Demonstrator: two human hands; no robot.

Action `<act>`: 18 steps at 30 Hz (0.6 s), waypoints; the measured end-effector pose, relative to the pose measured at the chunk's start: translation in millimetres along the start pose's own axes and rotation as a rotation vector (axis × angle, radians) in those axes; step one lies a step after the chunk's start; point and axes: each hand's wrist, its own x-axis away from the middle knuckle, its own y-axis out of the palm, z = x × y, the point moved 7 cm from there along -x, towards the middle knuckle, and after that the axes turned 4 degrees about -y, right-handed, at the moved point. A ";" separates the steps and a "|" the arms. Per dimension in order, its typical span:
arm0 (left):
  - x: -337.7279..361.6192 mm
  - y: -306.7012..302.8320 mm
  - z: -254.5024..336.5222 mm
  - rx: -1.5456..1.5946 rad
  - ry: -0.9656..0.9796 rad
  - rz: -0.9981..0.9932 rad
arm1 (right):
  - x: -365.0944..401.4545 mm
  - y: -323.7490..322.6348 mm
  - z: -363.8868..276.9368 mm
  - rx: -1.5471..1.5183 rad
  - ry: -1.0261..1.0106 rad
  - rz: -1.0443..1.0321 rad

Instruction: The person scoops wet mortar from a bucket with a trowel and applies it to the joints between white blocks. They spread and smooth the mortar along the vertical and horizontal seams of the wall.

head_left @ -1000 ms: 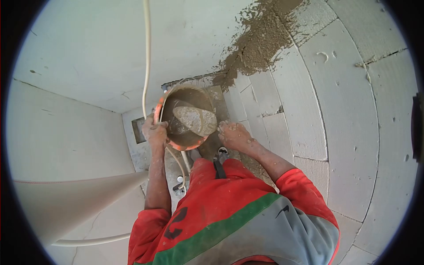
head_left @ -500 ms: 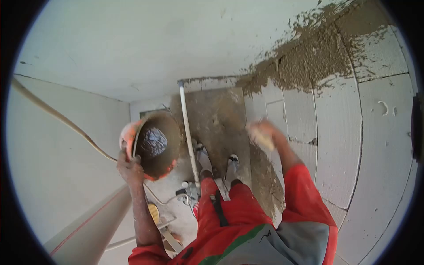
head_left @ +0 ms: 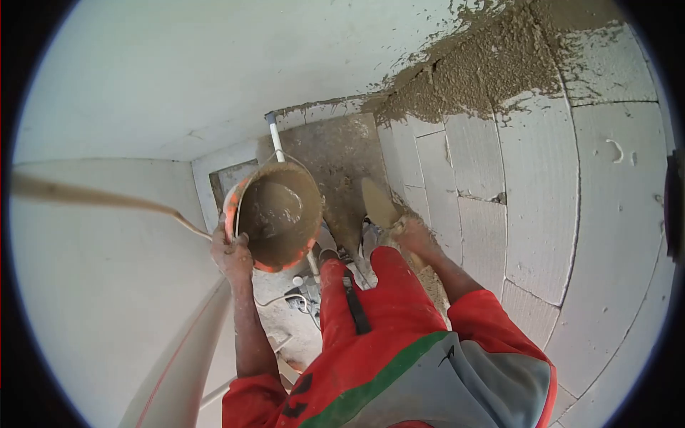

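My left hand (head_left: 232, 255) is closed on the near left rim of an orange bucket (head_left: 309, 214), which is tilted so its inside faces me. Wet grey-brown mortar (head_left: 275, 207) coats the inside, with a shiny wet patch. Its wire handle arches over the far side. My right hand (head_left: 414, 237) grips a trowel, the handle hidden in my fingers. The mortar-coloured trowel blade (head_left: 379, 205) points up and left, a short way to the right of the bucket and apart from it.
Wet mortar (head_left: 474, 71) covers the upper part of the white block wall (head_left: 539, 185) at right. A white pipe (head_left: 276, 139) stands behind the bucket. A hose (head_left: 107, 198) crosses at left above a thick pale pipe (head_left: 178, 357). A power tool (head_left: 305, 292) lies near my feet.
The bucket has shifted right and closer, and its inside looks fuller of mortar. My right hand has come down and left, and the trowel blade now shows clearly instead of blurred.
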 end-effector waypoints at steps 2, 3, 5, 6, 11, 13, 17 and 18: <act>4.3 12.1 15.7 -0.053 0.006 -0.016 | -25.6 37.2 5.2 0.016 0.015 -0.057; 6.1 17.7 18.4 -0.097 0.072 0.001 | -41.0 55.3 8.6 -0.036 0.046 -0.102; 2.7 33.6 12.8 -0.134 0.123 0.015 | -89.5 95.7 24.2 -0.081 0.071 -0.133; 2.5 41.7 3.5 -0.133 0.092 0.009 | -114.7 124.3 40.5 -0.067 0.072 -0.133; -12.8 120.4 -8.8 -0.205 0.011 0.000 | -213.6 174.1 54.4 0.030 -0.040 -0.283; -14.4 156.2 -2.0 -0.209 0.158 0.017 | -231.1 172.4 72.3 -0.263 0.160 -0.087; -33.2 218.1 -11.4 -0.240 0.043 -0.009 | -274.9 177.7 110.9 -0.340 0.135 -0.098; -35.8 237.1 -8.8 -0.261 -0.024 -0.016 | -287.1 190.1 129.4 -0.334 0.147 -0.100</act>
